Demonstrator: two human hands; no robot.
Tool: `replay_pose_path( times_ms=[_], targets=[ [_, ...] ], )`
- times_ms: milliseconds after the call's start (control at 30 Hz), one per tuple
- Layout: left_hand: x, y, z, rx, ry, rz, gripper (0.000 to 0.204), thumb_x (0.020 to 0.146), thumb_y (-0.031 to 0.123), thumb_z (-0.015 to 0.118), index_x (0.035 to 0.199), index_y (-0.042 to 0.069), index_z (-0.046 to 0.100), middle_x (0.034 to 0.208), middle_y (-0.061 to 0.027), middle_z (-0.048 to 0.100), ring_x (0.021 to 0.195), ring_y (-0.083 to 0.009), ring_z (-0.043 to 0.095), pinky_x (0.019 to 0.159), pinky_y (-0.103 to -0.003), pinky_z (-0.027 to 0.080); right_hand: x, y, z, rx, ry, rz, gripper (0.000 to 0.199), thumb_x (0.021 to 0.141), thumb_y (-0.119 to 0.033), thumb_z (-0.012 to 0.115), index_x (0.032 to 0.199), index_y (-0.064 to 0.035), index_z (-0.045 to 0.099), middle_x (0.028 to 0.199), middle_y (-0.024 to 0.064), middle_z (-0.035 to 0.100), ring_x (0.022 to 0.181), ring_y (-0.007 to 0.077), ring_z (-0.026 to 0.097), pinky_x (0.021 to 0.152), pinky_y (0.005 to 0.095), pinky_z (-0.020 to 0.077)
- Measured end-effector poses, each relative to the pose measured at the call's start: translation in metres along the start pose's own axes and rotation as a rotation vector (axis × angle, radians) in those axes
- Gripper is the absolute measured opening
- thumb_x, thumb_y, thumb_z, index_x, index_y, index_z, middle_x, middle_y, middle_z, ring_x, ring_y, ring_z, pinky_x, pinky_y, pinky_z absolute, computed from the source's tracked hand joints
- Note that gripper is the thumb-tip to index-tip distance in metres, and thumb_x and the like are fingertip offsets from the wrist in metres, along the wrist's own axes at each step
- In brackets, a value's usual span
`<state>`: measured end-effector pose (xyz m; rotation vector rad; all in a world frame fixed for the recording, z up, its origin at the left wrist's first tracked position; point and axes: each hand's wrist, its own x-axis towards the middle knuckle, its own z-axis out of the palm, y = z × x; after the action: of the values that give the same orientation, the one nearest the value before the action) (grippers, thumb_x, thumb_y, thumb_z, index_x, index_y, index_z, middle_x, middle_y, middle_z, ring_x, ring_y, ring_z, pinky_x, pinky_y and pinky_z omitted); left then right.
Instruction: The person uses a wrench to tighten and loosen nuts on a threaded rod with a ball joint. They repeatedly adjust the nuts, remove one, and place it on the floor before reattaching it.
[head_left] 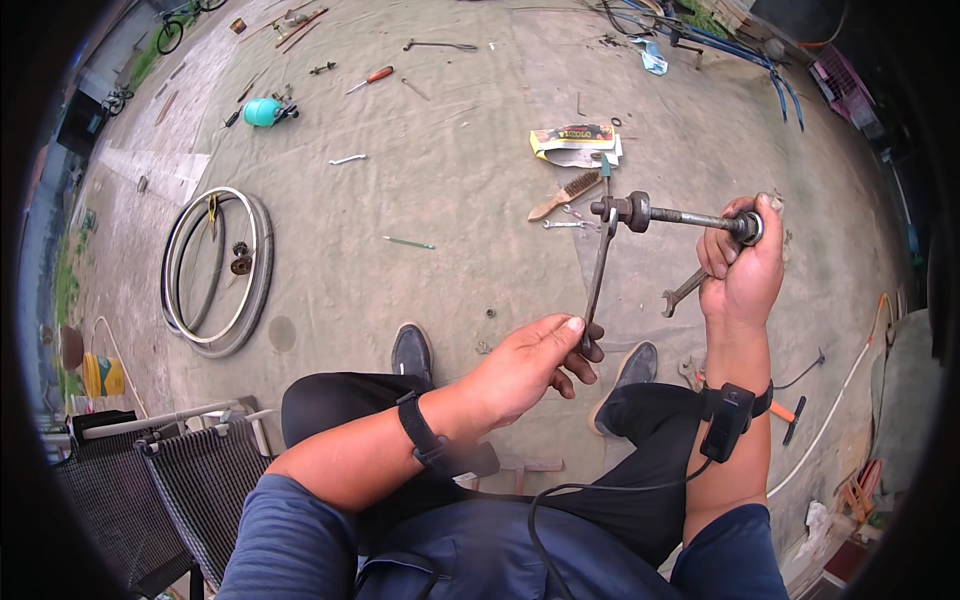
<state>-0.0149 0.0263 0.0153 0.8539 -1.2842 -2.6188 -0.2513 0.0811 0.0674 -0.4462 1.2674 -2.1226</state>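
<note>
- Covering most of the view, the ground cloth (340, 200) gives the widest room to the left of the hands, toward the tyre (264, 285), which lies well apart.
- Dark-trousered legs (330, 405) bound the space from below, while the pale hose (845, 395) curves along the right side.
- On the right, the right hand (745, 270) is the nearer one to the metal spindle (690, 217): its grip is curled around the spindle's right end, near a round washer-like piece.
- Lower and to the left, the left hand (525, 365) does not touch the spindle; its grip pinches the lower end of the long wrench (599, 275) between thumb and bent fingers.
- Held up in front of the person, the spindle lies up and right from the left grip, its long axis nearly level and dipping slightly rightward.
- The key relation, I judge, is the crossing: the long wrench stands steeply, roughly square to the spindle, its upper end at the spindle's left end, just beside the thick collar (632, 210).
- A short wrench (686, 292) slants down and left from the right grip; how its upper end sits is hidden.
- Behind the spindle's left end, the brush (553, 205) lies on the cloth.
</note>
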Motion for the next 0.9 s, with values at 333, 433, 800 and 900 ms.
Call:
replay_pose_path(
  times_ms=[333,433,800,900],
  targets=[
    [-0.014,0.035,-0.001,0.245,0.293,0.200,0.024,0.099,0.017,0.057,0.113,0.000,0.053,0.081,-0.0029,0.060,0.064,-0.0082,0.056,0.055,-0.023,0.046,0.006,0.000,-0.013,-0.725,0.052,-0.410,0.035,0.103,-0.025,0.048,0.079,-0.0006,0.058,0.065,-0.0014,0.049,0.060,0.0057,0.040,0.054,0.0241,0.0325],
    [-0.007,0.042,-0.022,0.497,0.524,0.456,0.021,0.099,0.015,0.057,0.113,0.000,0.054,0.074,-0.0001,0.055,0.058,-0.0057,0.052,0.050,-0.022,0.042,-0.002,-0.007,-0.009,-0.870,-0.199,-0.388,0.035,0.102,-0.022,0.050,0.077,0.0005,0.057,0.065,-0.0011,0.051,0.062,0.0062,0.043,0.056,0.0241,0.0338],
    [0.025,0.015,-0.039,0.260,0.250,0.025,0.028,0.104,0.026,0.047,0.106,0.001,0.060,0.093,-0.0047,0.064,0.081,-0.0125,0.062,0.070,-0.028,0.050,-0.011,0.014,0.010,0.133,-0.425,0.224,0.037,0.098,-0.037,0.053,0.077,-0.0064,0.057,0.070,0.0035,0.054,0.059,0.0145,0.047,0.057,0.0303,0.0383],
    [0.022,-0.007,-0.017,-0.037,0.119,-0.073,0.032,0.106,0.031,0.043,0.117,0.004,0.057,0.102,-0.0056,0.064,0.088,-0.0137,0.061,0.077,-0.031,0.050,-0.004,0.017,0.009,0.040,-0.147,0.129,0.037,0.098,-0.036,0.052,0.078,-0.0058,0.057,0.070,0.0023,0.053,0.061,0.0139,0.048,0.057,0.0286,0.0381]
  ],
)
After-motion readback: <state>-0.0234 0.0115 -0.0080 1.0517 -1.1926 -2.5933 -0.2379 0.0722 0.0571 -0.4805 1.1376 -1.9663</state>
